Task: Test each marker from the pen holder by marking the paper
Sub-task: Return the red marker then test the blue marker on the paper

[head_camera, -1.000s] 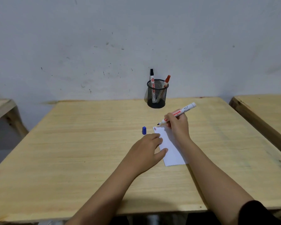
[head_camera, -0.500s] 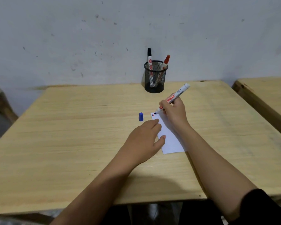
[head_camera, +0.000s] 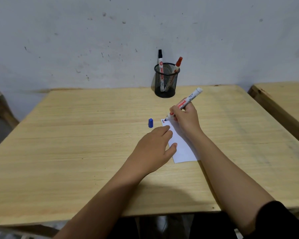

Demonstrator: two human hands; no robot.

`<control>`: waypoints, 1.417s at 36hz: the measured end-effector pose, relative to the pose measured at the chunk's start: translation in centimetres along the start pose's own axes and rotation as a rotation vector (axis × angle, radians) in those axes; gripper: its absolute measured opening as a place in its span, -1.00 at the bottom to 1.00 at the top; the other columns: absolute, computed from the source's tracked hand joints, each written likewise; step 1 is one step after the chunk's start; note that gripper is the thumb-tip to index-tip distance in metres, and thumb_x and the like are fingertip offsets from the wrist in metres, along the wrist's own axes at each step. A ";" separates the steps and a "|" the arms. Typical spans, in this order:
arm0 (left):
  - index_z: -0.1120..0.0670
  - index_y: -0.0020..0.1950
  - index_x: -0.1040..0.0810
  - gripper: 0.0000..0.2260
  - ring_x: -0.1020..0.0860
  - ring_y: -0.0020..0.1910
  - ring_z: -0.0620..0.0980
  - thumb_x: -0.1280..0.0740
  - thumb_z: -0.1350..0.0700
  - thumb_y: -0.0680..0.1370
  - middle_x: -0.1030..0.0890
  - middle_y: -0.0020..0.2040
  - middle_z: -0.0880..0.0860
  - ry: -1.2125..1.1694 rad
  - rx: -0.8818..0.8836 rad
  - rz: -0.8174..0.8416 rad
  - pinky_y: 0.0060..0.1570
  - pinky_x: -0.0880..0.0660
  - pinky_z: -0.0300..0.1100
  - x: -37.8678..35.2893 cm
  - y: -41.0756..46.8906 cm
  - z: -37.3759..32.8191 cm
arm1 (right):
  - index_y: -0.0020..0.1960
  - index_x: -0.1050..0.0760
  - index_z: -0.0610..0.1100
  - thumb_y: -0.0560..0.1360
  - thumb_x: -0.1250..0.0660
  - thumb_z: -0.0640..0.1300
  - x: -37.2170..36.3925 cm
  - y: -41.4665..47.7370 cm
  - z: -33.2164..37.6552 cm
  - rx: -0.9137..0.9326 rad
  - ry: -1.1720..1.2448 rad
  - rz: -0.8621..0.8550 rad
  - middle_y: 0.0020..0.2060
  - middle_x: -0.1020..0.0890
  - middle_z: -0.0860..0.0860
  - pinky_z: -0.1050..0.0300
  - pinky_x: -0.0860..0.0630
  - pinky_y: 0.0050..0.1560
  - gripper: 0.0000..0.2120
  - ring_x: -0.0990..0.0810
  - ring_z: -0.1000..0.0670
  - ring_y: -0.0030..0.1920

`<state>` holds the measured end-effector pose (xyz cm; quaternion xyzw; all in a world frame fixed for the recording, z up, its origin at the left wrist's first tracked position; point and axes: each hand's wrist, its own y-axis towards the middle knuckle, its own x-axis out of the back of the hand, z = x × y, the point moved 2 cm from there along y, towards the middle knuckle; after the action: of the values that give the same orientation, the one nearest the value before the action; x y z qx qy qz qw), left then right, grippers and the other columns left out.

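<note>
Head view: the right hand point(head_camera: 186, 116) has its grip closed round a white uncapped marker point(head_camera: 184, 104) whose tip touches the small white paper slip point(head_camera: 180, 145) at its far corner. The long axis runs 2 to 8 o'clock — tip toward 8. The left hand point(head_camera: 154, 149) lies flat, fingers spread, pinning the slip to the pale wooden bench point(head_camera: 76, 144). If that hand lifts, the stroke could drag the slip. The loose blue plastic cap point(head_camera: 150, 123) lies at 9 o'clock from the tip and could roll; the black mesh pen holder point(head_camera: 166, 80) stands at 12.

From my feed the paper point(head_camera: 181, 145) is half under both hands — its marks at 11 o'clock too tiny to read — and both elbows run off-frame.
</note>
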<state>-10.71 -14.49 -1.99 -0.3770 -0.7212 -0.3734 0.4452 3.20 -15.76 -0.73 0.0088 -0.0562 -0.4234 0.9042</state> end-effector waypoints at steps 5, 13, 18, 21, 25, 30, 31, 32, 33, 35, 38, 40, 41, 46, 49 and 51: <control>0.11 0.15 -0.43 -0.72 -0.34 0.33 -0.09 -0.11 -0.04 0.60 -0.39 0.40 -0.04 0.001 -0.003 -0.003 -0.03 -0.33 -0.22 -0.2 0.1 0.2 | -0.14 -0.37 -0.21 0.46 -0.26 -0.27 0.1 0.0 0.1 0.012 -0.013 0.005 -0.25 -0.43 -0.11 0.49 -0.34 -0.50 -0.94 -0.39 0.03 -0.32; 0.11 0.16 -0.43 -0.72 -0.34 0.33 -0.08 -0.11 -0.04 0.60 -0.38 0.41 -0.04 0.004 -0.002 -0.006 0.01 -0.35 -0.20 -0.1 0.1 0.1 | -0.13 -0.37 -0.20 0.46 -0.25 -0.28 0.1 0.1 0.1 0.000 -0.006 0.016 -0.20 -0.43 -0.16 0.49 -0.34 -0.50 -0.95 -0.37 0.03 -0.31; 0.11 0.12 -0.43 -0.73 -0.38 0.26 -0.07 -0.11 -0.04 0.59 -0.42 0.35 -0.04 0.008 -0.013 -0.025 -0.04 -0.37 -0.18 -0.2 0.2 0.2 | -0.17 -0.36 -0.20 0.46 -0.25 -0.29 0.3 0.1 0.1 -0.001 0.025 -0.003 -0.27 -0.43 -0.11 0.49 -0.34 -0.51 -0.92 -0.37 0.04 -0.33; 0.11 0.13 -0.44 -0.73 -0.37 0.30 -0.08 -0.11 -0.05 0.59 -0.40 0.38 -0.04 0.000 -0.016 -0.030 -0.05 -0.34 -0.20 -0.2 0.1 0.2 | -0.13 -0.35 -0.21 0.48 -0.24 -0.31 0.4 -0.1 0.3 -0.033 0.141 -0.019 -0.34 -0.42 -0.05 0.45 -0.38 -0.50 -0.93 -0.41 0.08 -0.39; 0.11 0.13 -0.43 -0.72 -0.34 0.34 -0.09 -0.11 -0.05 0.60 -0.39 0.40 -0.03 0.001 -0.015 -0.023 0.02 -0.36 -0.20 -0.2 0.1 0.2 | -0.20 -0.35 -0.18 0.46 -0.27 -0.32 0.9 0.2 0.1 -0.090 0.327 -0.049 -0.38 -0.45 -0.04 0.28 -0.40 -0.35 -0.87 -0.40 0.09 -0.44; 0.14 0.05 -0.44 -0.73 -0.40 0.25 -0.02 -0.14 -0.04 0.58 -0.47 0.24 0.02 -0.028 0.015 0.003 0.07 -0.45 -0.05 0.0 0.0 0.1 | -0.18 -0.43 -0.21 0.46 -0.30 -0.35 1.4 0.4 0.0 -0.154 0.586 -0.068 -0.36 -0.49 -0.06 0.34 -0.41 -0.39 -0.90 -0.40 0.08 -0.42; 0.15 0.04 -0.45 -0.73 -0.41 0.23 -0.01 -0.15 -0.04 0.57 -0.47 0.22 0.03 -0.040 0.015 0.007 0.06 -0.45 -0.04 0.0 0.1 0.1 | -0.15 -0.45 -0.23 0.46 -0.31 -0.35 1.4 0.4 0.2 -0.152 0.612 -0.062 -0.35 -0.50 -0.07 0.35 -0.42 -0.39 -0.93 -0.42 0.08 -0.41; 0.15 0.05 -0.45 -0.73 -0.41 0.23 -0.01 -0.16 -0.05 0.57 -0.47 0.21 0.03 -0.060 0.015 0.009 0.07 -0.45 -0.04 0.1 0.1 0.2 | -0.12 -0.46 -0.26 0.46 -0.32 -0.35 1.6 0.4 0.4 -0.149 0.625 -0.059 -0.34 -0.51 -0.07 0.35 -0.43 -0.38 -0.96 -0.43 0.08 -0.39; 0.14 0.08 -0.46 -0.72 -0.40 0.24 -0.02 -0.18 -0.05 0.56 -0.46 0.22 0.02 -0.090 0.018 0.009 0.11 -0.44 -0.06 0.2 0.1 0.3 | -0.08 -0.48 -0.28 0.46 -0.33 -0.34 1.7 0.5 0.7 -0.143 0.628 -0.059 -0.33 -0.51 -0.07 0.35 -0.43 -0.36 -0.95 -0.45 0.08 -0.37; 0.10 0.18 -0.46 -0.69 -0.34 0.32 -0.05 -0.22 -0.06 0.55 -0.40 0.31 -0.01 -0.129 0.019 -0.037 0.19 -0.38 -0.15 0.5 0.2 0.4 | -0.05 -0.52 -0.30 0.45 -0.36 -0.31 2.2 0.6 1.4 -0.127 0.587 -0.049 -0.35 -0.53 -0.06 0.36 -0.44 -0.35 -0.91 -0.47 0.08 -0.36; 0.05 0.33 -0.40 -0.61 -0.26 0.38 -0.05 -0.22 -0.07 0.55 -0.31 0.39 -0.01 -0.085 0.059 -0.225 0.24 -0.30 -0.19 1.9 0.5 0.6 | -0.11 -0.55 -0.27 0.45 -0.36 -0.31 2.9 1.0 2.7 -0.082 0.509 -0.015 -0.36 -0.55 -0.06 0.37 -0.46 -0.36 -0.97 -0.49 0.08 -0.37; 0.05 0.38 -0.37 -0.59 -0.23 0.39 -0.04 -0.21 -0.05 0.56 -0.28 0.40 -0.01 -0.071 0.134 -0.288 0.28 -0.27 -0.16 2.8 0.9 1.0 | -0.13 -0.55 -0.27 0.45 -0.37 -0.32 3.3 1.0 3.4 -0.063 0.528 -0.011 -0.36 -0.55 -0.06 0.38 -0.48 -0.36 -0.99 -0.51 0.11 -0.39; 0.05 0.39 -0.36 -0.59 -0.23 0.38 -0.03 -0.20 -0.04 0.57 -0.28 0.39 -0.01 -0.076 0.181 -0.287 0.28 -0.29 -0.15 3.2 1.2 1.4 | -0.13 -0.55 -0.28 0.45 -0.37 -0.32 3.4 0.9 3.7 -0.058 0.546 -0.007 -0.37 -0.56 -0.05 0.38 -0.49 -0.35 -0.99 -0.52 0.12 -0.39; 0.13 0.26 -0.49 -0.72 -0.42 0.19 0.03 -0.23 0.10 0.57 -0.46 0.16 0.08 -0.212 0.354 -0.169 0.05 -0.37 -0.20 3.5 2.9 3.8 | -0.12 -0.55 -0.30 0.45 -0.36 -0.34 3.8 -0.1 4.7 -0.040 0.586 0.041 -0.41 -0.57 -0.01 0.38 -0.50 -0.35 -0.98 -0.54 0.12 -0.39; 0.19 -0.01 -0.61 -0.87 -0.54 -0.06 0.04 -0.29 0.20 0.52 -0.57 -0.05 0.12 -0.358 0.392 -0.187 -0.17 -0.37 -0.23 3.7 2.9 4.1 | -0.15 -0.55 -0.28 0.46 -0.35 -0.35 3.7 -0.7 4.9 -0.032 0.595 0.066 -0.42 -0.58 -0.02 0.38 -0.50 -0.35 -0.98 -0.54 0.12 -0.40; 0.18 -0.17 -0.63 -0.93 -0.59 -0.19 0.05 -0.34 0.26 0.46 -0.62 -0.17 0.14 -0.624 0.460 -0.297 -0.21 -0.44 -0.22 3.9 2.7 3.8 | -0.17 -0.55 -0.27 0.46 -0.35 -0.35 3.7 -1.1 5.0 -0.026 0.597 0.085 -0.42 -0.59 -0.02 0.38 -0.50 -0.35 -0.95 -0.54 0.12 -0.40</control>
<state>-10.91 -9.13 0.89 -0.2549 -0.9327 -0.1305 0.2192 4.13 -19.14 4.50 0.1189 0.2175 -0.3644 0.8976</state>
